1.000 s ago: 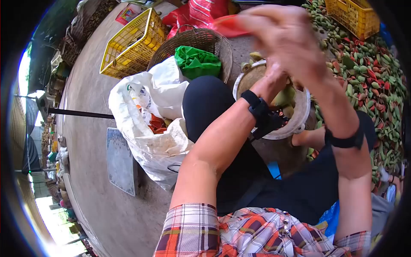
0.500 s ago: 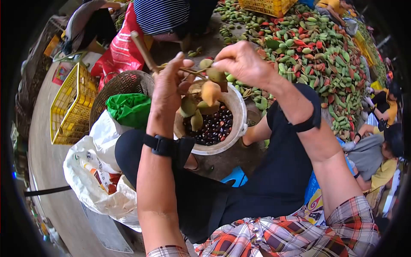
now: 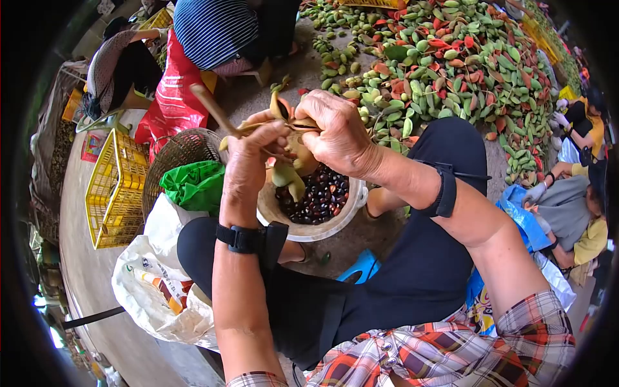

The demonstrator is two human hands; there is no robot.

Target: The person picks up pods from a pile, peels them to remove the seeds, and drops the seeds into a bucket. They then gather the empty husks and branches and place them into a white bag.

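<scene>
My left hand [image 3: 253, 151] is closed around a branch [image 3: 211, 106] with several green and brown pods on it. Close beside it, my right hand [image 3: 336, 132] pinches a split-open pod [image 3: 302, 124], its fingers curled. Below both hands, pods [image 3: 288, 179] hang over a white bucket [image 3: 335, 231]. Dark, shiny seeds [image 3: 322, 197] lie in that bucket, partly hidden by my hands and the pods.
Green and red pods [image 3: 451, 77] are heaped ahead and to the right. A yellow crate [image 3: 106, 200], a wicker basket [image 3: 169, 155], a green bag [image 3: 193, 186] and a white sack [image 3: 145, 277] are at left. Other people [image 3: 216, 29] sit ahead and at right.
My right hand has moved down and left, next to my left hand, and now grips a pod that is split open. The camera view has shifted slightly.
</scene>
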